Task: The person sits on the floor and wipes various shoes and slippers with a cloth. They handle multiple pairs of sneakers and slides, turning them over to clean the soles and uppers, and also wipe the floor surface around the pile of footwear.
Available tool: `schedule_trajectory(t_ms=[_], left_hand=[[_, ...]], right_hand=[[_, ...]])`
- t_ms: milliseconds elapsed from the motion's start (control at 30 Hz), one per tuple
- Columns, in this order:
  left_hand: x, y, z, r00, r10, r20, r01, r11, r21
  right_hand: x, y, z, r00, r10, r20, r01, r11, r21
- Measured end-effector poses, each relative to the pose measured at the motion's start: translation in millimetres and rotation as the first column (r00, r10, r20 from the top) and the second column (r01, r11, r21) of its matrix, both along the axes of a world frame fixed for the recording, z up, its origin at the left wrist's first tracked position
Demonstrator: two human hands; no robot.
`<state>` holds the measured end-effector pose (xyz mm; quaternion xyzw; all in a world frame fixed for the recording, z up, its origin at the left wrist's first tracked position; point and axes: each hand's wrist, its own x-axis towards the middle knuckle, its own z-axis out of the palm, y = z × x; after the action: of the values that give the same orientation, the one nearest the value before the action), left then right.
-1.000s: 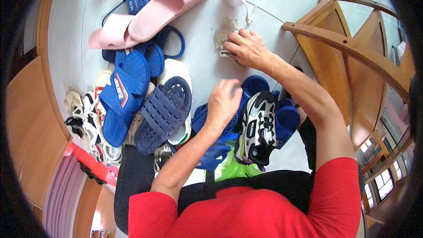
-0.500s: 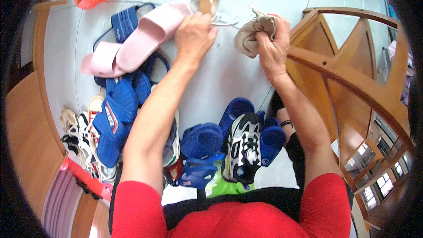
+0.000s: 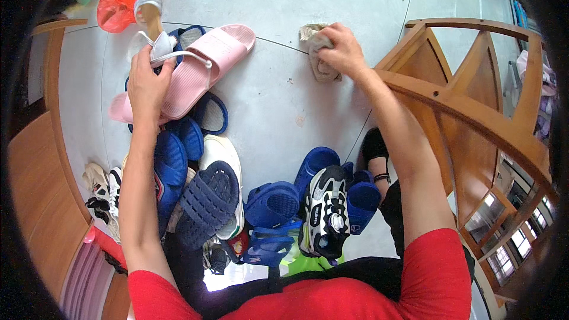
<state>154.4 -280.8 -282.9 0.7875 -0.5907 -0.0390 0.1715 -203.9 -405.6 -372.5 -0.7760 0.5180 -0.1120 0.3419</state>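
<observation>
My left hand [image 3: 148, 86] is closed on the ankle-strap end of a white sandal [image 3: 153, 22] with a tan insole, toe pointing away from me. It is over a pair of pink slides [image 3: 232, 53], which lie across blue slippers. In my right hand [image 3: 342, 52] a crumpled grey-beige cloth [image 3: 323, 70] is gripped, low at the floor beside a wooden chair frame. Whether the cloth touches the floor I cannot tell.
A red plastic bag [image 3: 121, 3] lies at the far left. Nearer me are several blue slippers [image 3: 271, 204], a dark woven slide [image 3: 207, 204], and a black-and-white sneaker [image 3: 326, 213]. A tipped wooden chair [image 3: 450, 90] stands at the right; wooden furniture [image 3: 41, 184] edges the left.
My left hand has carried the white sandal leftward, from the middle of the floor to over the pink slides. My right hand with the cloth has shifted a little left.
</observation>
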Motion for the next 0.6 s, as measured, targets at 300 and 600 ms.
schedule_trajectory(t_ms=[300, 600], left_hand=[[-52, 18, -15, 0.952, -0.224, 0.208, 0.118, 0.896, 0.429], [2, -27, -41, 0.962, 0.151, 0.226, -0.188, 0.97, 0.154]], right_hand=[[-82, -35, 18, 0.868, -0.449, 0.215, 0.349, 0.857, 0.379], [-135, -72, 17, 0.342, -0.715, 0.609, 0.74, 0.605, 0.294]])
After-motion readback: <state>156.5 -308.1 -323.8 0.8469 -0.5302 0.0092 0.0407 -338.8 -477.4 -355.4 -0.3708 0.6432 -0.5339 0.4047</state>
